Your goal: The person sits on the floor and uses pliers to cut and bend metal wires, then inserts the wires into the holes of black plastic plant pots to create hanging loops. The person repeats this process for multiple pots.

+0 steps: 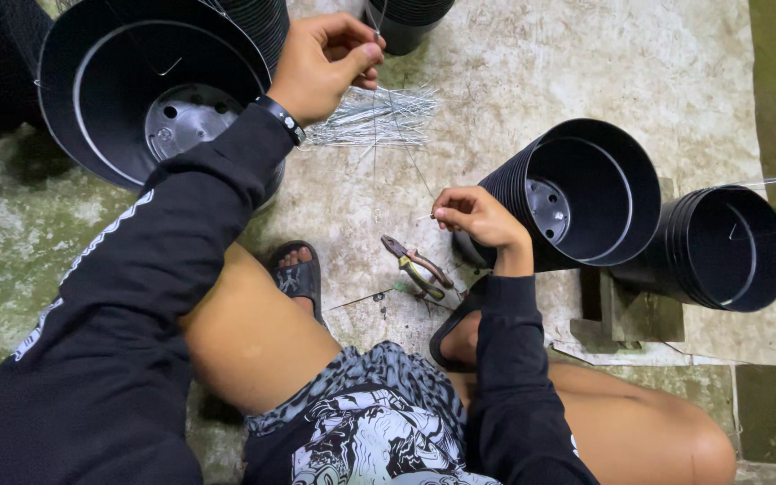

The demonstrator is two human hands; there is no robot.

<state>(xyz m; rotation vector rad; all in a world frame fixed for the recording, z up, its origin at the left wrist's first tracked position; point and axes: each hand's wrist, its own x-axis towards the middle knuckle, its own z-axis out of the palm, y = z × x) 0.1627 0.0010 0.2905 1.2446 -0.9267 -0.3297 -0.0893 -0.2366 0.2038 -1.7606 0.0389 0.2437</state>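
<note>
Between left hand (323,63) and right hand (475,216): thin steel wire (375,126), taut.

— Where is everything around you?

— The bundle of wires (374,117) lies on the floor sheet (532,63) ahead of me, just below my left hand (321,63). A large pot (150,85) sits to the left of it. My right hand (478,216) is nearer me, with the pliers (418,267) on the sheet just below it, between my feet.

— And on your right?

— Two stacks of pots lie on their sides: the nearer stack (577,193) beside my right hand, the farther stack (725,247) right of it.
</note>
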